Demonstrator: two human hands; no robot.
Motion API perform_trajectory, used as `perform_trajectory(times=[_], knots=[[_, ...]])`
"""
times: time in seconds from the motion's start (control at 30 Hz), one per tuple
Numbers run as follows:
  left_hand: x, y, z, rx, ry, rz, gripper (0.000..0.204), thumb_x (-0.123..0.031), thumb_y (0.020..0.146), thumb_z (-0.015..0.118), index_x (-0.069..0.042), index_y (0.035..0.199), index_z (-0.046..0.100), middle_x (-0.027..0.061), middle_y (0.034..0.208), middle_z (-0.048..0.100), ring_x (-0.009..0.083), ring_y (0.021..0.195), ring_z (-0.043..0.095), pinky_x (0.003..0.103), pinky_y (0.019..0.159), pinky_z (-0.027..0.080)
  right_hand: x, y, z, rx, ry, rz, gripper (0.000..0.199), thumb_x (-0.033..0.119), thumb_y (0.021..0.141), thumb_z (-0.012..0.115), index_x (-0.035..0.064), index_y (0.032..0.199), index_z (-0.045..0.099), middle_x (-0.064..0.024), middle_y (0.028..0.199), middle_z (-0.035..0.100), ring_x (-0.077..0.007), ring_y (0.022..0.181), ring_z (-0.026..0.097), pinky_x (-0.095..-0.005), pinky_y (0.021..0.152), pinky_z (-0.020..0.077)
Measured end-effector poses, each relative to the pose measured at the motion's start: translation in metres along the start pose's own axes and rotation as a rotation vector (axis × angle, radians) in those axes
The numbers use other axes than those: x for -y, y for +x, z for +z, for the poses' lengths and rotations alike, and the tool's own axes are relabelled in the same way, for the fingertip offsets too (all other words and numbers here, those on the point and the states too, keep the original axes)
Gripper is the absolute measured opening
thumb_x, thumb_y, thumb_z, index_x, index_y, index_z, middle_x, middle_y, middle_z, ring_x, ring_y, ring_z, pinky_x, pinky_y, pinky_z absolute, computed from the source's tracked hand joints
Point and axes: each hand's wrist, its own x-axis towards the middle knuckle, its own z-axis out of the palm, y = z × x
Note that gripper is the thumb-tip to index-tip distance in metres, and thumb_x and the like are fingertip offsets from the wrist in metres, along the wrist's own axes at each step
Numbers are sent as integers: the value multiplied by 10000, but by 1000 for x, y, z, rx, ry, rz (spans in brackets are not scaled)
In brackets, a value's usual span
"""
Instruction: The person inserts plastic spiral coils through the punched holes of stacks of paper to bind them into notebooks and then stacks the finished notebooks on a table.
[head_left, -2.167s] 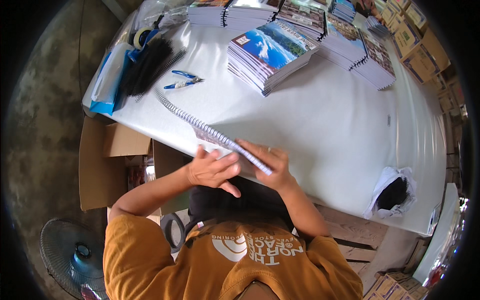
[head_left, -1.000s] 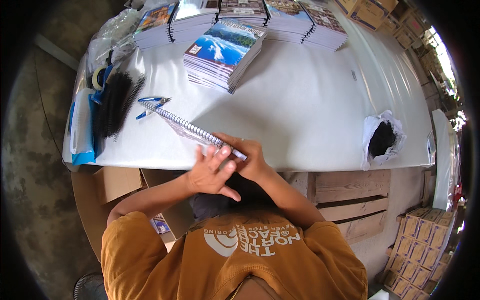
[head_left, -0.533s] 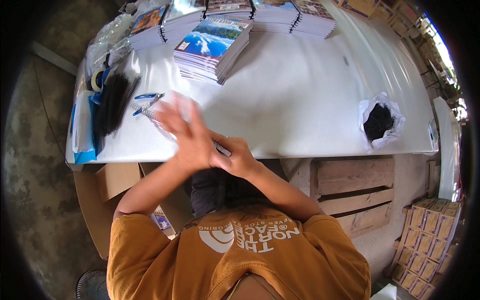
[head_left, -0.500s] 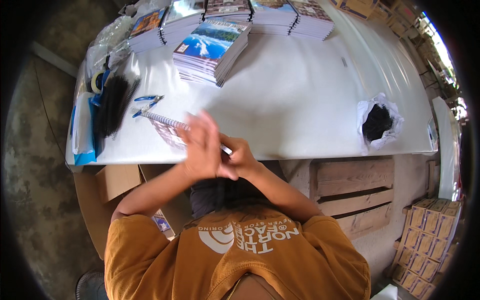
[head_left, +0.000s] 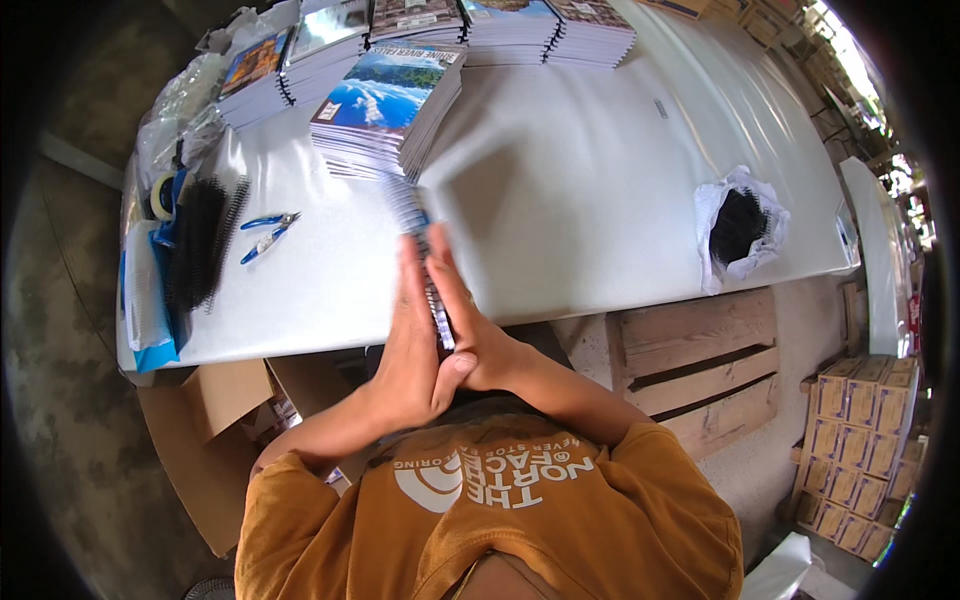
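Observation:
Between my flat palms, a spiral-bound book [head_left: 407,207] stands on edge with its coil side up. Its far end is blurred by motion. My left hand [head_left: 408,345] presses one cover, fingers straight and pointing away from me. Against the opposite cover lies my right hand [head_left: 468,330], also with straight fingers. Most of the covers are hidden by the hands. Beyond them sits a stack of books [head_left: 385,105] with a blue and green picture cover. To the left, blue-handled cutting pliers [head_left: 268,237] lie spread on the table.
Black plastic binding coils [head_left: 195,245] lie at the table's left, near a tape roll [head_left: 160,196]. A white bag [head_left: 708,235] holds black coils at the right. More book stacks [head_left: 420,22] line the back. An open cardboard box [head_left: 180,430] stands below the left front edge.
The book has swung from a leftward slant to upright between my palms, pointing away from me. My left hand has come down flat against it. The view has shifted slightly.

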Motion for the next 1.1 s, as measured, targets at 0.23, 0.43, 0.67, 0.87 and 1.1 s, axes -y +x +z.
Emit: perform_trajectory(times=[0.23, 0.43, 0.67, 0.87, 1.1], knots=[[12, 33, -19, -288, -690, -691, 188, -93, 871, 570, 40, 991, 626, 71, 892, 649, 76, 783, 569, 209, 707, 464, 18, 50, -61, 294, -398, 558, 328, 302, 864, 519, 30, 1031, 593, -89, 761, 621, -224, 732, 589, -389, 719, 422], [53, 44, 1, -204, -1102, -634, 177, -38, 828, 605, 11, 997, 624, 58, 874, 646, 77, 755, 575, 219, 711, 465, -21, 41, -64, 51, 74, 807, 136, 81, 742, 696, -12, 789, 609, -102, 677, 626, -110, 667, 600, -283, 603, 456], [85, 60, -8, -17, -956, -364, 145, 105, 720, 580, -27, 762, 536, -9, 711, 537, 45, 665, 519, 204, 598, 433, -4, 59, -52, 203, -392, 716, 201, 22, 644, 729, 19, 782, 583, -100, 802, 617, -243, 712, 588, -343, 626, 453], [94, 79, -16, 103, -732, -376, 139, 56, 729, 643, -30, 785, 548, 0, 729, 563, 53, 678, 535, 218, 609, 449, -29, 67, -61, 325, -739, 530, 278, 144, 686, 719, 54, 921, 601, -112, 971, 608, -313, 931, 536, -443, 814, 382], [152, 121, -56, -309, 852, 178, 331, -191, 783, 651, -115, 1100, 598, 58, 980, 610, 237, 919, 558, 338, 778, 437, -96, -13, -62, 525, -970, 600, 670, 427, 852, 528, 72, 1374, 307, -165, 1453, 207, -390, 1342, 139, -532, 1070, 97]])
